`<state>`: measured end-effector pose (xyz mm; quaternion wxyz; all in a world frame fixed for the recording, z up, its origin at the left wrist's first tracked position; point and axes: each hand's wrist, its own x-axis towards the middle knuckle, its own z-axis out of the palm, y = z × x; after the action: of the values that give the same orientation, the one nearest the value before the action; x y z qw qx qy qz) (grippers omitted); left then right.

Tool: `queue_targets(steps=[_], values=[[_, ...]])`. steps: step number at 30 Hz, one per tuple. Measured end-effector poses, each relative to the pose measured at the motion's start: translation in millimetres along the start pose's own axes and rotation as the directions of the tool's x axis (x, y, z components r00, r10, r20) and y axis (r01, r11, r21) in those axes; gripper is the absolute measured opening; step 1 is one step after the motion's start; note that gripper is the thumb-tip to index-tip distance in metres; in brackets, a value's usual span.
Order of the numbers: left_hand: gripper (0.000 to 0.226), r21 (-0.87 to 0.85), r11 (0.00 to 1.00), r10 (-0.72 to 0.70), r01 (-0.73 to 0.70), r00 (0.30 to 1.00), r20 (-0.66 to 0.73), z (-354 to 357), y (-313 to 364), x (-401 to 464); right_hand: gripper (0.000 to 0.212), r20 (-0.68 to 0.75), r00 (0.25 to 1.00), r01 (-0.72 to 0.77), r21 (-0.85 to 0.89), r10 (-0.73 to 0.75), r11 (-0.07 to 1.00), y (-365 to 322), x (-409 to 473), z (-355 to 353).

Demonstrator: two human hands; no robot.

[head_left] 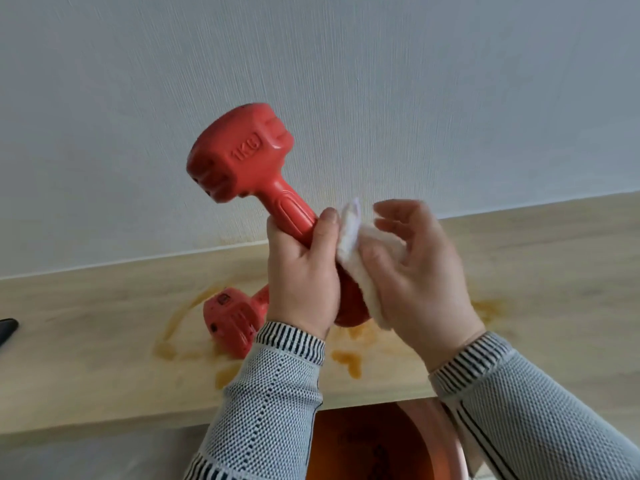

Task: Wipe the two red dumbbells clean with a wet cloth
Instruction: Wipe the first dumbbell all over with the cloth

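Stained wooden shelf (104,341) | glossy red dumbbell (242,157) tilted, embossed 1KG

A: Colours? Raised dumbbell (239,157) red, second dumbbell (230,320) on the counter (86,341) red too.
B: Cloth (360,265) white. Counter light wood grain, amber-brown stains (346,358).
A: Sleeves (270,403) grey-white dotted knit, cuffs striped black and white.
B: Wall (346,81) pale grey-white, fine texture. Basin (374,445) below orange-brown.
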<state>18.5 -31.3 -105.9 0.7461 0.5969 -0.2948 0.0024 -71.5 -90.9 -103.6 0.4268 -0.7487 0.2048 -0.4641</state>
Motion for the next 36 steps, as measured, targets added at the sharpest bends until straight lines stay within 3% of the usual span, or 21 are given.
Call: queue_targets(steps=[2, 5, 6, 7, 9, 12, 14, 15, 17, 19, 21, 22, 23, 24, 25, 26, 27, 31, 33, 35, 36], values=[[0.020, 0.069, 0.994, 0.089, -0.089, 0.996, 0.014, 1.3, 2.8, -2.9, 0.031, 0.087, 0.973, -0.226, 0.142, 0.215, 0.964, 8.9, 4.6, -1.8], [0.020, 0.154, 0.971, 0.172, -0.183, 0.982, 0.079, 4.3, 6.7, -5.2, 0.026, 0.331, 0.826, -0.552, 0.320, 0.455, 0.770, 6.7, 3.2, 2.1], [0.021, 0.185, 0.961, 0.193, -0.208, 0.977, 0.092, 4.8, 7.2, -6.3, 0.028, 0.311, 0.856, -0.490, 0.235, 0.413, 0.840, 7.0, 1.6, 3.2], [0.021, 0.209, 0.953, 0.205, -0.220, 0.974, 0.091, 4.4, 6.7, -5.8, 0.029, 0.265, 0.930, -0.283, 0.073, 0.255, 0.956, 8.8, -0.8, 5.7], [0.023, 0.234, 0.949, 0.200, -0.212, 0.977, 0.071, 2.4, 3.2, -1.8, 0.025, 0.157, 0.979, 0.166, -0.268, -0.126, 0.949, 11.2, -8.8, 11.3], [0.037, 0.188, 0.971, 0.130, -0.145, 0.987, 0.091, -0.1, -2.0, 4.5, 0.018, 0.168, 0.975, 0.181, -0.209, -0.147, 0.961, 5.2, -8.1, 9.1], [0.037, 0.175, 0.975, 0.112, -0.140, 0.981, 0.159, -1.1, 0.3, 0.7, 0.022, 0.224, 0.973, -0.019, -0.148, 0.052, 0.989, 3.6, 2.2, 1.2], [0.032, 0.157, 0.978, 0.108, -0.139, 0.976, 0.192, -0.2, 2.0, -2.9, 0.027, 0.283, 0.932, -0.234, -0.007, 0.226, 0.972, 3.0, 8.9, -5.2], [0.032, 0.103, 0.986, 0.099, -0.128, 0.963, 0.250, 2.2, 6.7, -11.0, 0.036, 0.533, 0.754, -0.584, 0.278, 0.383, 0.763, 5.1, 17.2, -18.7], [0.043, 0.053, 0.989, 0.119, -0.139, 0.953, 0.280, 4.9, 11.3, -14.7, 0.032, 0.637, 0.684, -0.689, 0.405, 0.355, 0.601, 12.7, 16.9, -25.6], [0.045, 0.078, 0.981, 0.155, -0.179, 0.957, 0.246, 5.9, 12.7, -11.9, 0.032, 0.578, 0.690, -0.708, 0.413, 0.436, 0.573, 16.7, 17.5, -25.8], [0.043, 0.105, 0.977, 0.163, -0.187, 0.966, 0.203, 6.3, 11.6, -9.2, 0.034, 0.532, 0.737, -0.656, 0.415, 0.416, 0.631, 12.6, 17.2, -24.3], [0.040, 0.120, 0.977, 0.156, -0.174, 0.977, 0.144, 6.8, 9.6, -5.9, 0.032, 0.458, 0.829, -0.501, 0.351, 0.322, 0.791, 9.0, 14.5, -23.0], [0.041, 0.097, 0.985, 0.134, -0.141, 0.988, 0.071, 6.8, 7.5, -2.6, 0.025, 0.353, 0.928, -0.187, 0.173, 0.117, 0.967, 5.5, 10.7, -18.5], [0.045, 0.046, 0.995, 0.089, -0.089, 0.996, -0.004, 6.9, 5.9, 1.0, 0.026, 0.257, 0.964, 0.092, -0.093, -0.065, 0.991, 1.8, 5.9, -10.5], [0.049, -0.011, 0.999, 0.031, -0.032, 0.998, -0.063, 6.0, 3.1, 6.0, 0.033, 0.224, 0.951, 0.274, -0.298, -0.213, 0.914, 2.9, -1.3, -1.5], [0.048, -0.061, 0.998, -0.031, 0.025, 0.994, -0.100, 5.1, 0.1, 9.6, 0.040, 0.234, 0.942, 0.317, -0.368, -0.242, 0.874, 0.8, -6.8, 4.1], [0.028, -0.143, 0.979, -0.151, 0.143, 0.987, -0.052, 6.2, -1.6, 4.0, 0.021, 0.216, 0.966, -0.125, -0.101, 0.144, 0.987, -0.7, 1.7, -1.7], [0.028, -0.034, 0.996, -0.082, 0.083, 0.997, 0.011, 6.7, 4.6, -5.1, 0.024, 0.389, 0.828, -0.518, 0.259, 0.403, 0.815, 8.8, 16.5, -11.8], [0.035, 0.013, 1.000, -0.010, 0.009, 0.994, 0.108, 7.7, 9.4, -11.7, 0.016, 0.649, 0.664, -0.725, 0.435, 0.372, 0.534, 19.7, 20.1, -17.6], [0.037, 0.009, 0.999, 0.033, -0.035, 0.989, 0.145, 8.2, 10.9, -12.8, 0.020, 0.699, 0.630, -0.751, 0.439, 0.337, 0.493, 23.5, 18.8, -18.4]])
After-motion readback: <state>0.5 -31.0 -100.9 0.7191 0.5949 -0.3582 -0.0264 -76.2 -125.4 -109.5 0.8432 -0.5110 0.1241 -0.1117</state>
